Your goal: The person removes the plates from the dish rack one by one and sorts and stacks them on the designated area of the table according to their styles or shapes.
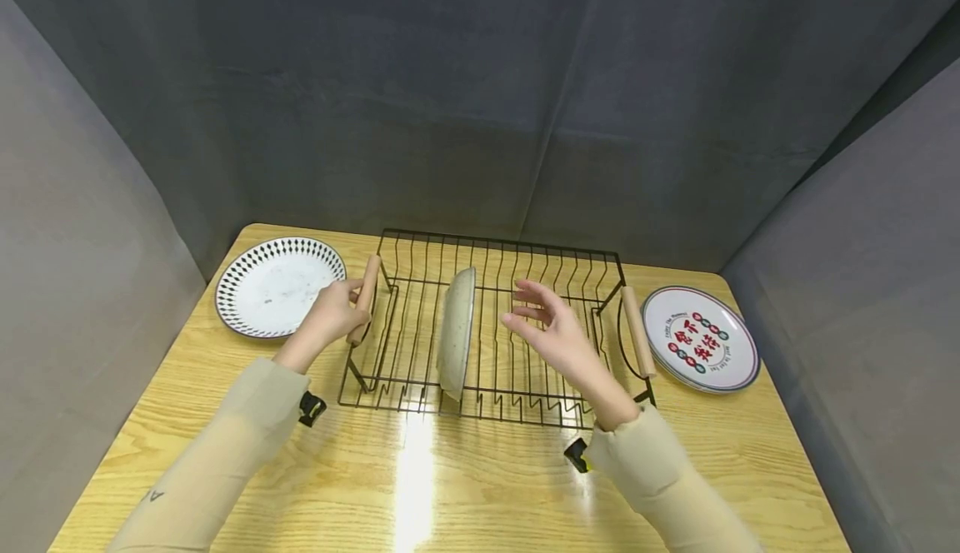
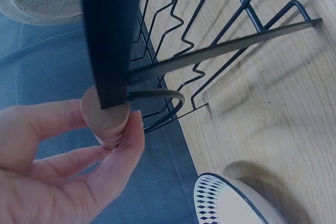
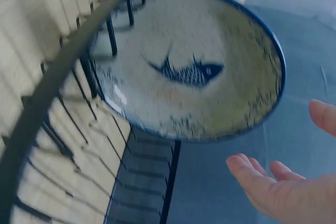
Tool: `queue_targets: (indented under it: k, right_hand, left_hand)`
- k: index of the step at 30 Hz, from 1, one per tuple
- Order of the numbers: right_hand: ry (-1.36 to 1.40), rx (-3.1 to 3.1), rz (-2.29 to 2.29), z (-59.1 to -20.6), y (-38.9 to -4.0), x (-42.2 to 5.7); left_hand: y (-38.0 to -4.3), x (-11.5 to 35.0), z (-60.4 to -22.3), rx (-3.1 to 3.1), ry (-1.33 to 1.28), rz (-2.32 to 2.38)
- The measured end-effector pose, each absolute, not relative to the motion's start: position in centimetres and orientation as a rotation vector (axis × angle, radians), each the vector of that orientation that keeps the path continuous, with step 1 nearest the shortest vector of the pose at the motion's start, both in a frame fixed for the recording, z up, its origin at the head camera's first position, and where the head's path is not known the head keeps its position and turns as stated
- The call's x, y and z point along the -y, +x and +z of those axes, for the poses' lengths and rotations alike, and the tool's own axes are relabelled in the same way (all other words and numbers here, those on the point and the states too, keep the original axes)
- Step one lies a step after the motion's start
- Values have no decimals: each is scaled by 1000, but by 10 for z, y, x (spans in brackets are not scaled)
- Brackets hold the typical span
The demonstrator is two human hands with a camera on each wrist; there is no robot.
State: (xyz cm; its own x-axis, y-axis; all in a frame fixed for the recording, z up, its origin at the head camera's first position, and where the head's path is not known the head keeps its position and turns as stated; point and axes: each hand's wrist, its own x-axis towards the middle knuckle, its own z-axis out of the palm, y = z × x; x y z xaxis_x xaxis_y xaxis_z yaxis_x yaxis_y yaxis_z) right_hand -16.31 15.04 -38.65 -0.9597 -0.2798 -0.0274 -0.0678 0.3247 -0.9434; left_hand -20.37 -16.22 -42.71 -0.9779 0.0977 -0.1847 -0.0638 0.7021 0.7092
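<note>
A black wire dish rack (image 1: 517, 245) with wooden handles stands on the table. My left hand (image 1: 335, 313) grips its left wooden handle (image 1: 365, 299), thumb and fingers curled round it in the left wrist view. One plate (image 1: 456, 332) stands on edge in the rack's slots, left of the middle. Its face, in the right wrist view, shows a blue fish (image 3: 189, 73) and a blue rim. My right hand (image 1: 553, 330) hovers over the rack, right of that plate and apart from it, fingers spread and holding nothing.
A white plate with a black diamond border (image 1: 281, 286) lies at the left of the rack. At the right, beyond the other wooden handle (image 1: 637, 332), lies a white plate with red and green lettering (image 1: 701, 338). Grey cloth walls (image 1: 390, 103) enclose the wooden table.
</note>
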Motion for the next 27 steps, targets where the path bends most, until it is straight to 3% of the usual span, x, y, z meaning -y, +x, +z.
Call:
queue_targets:
  k: [27]
  right_hand:
    - [-244,-2205,-1812,-408,-133,-92]
  left_hand:
    - [-203,163,-427,-2664,32,1173]
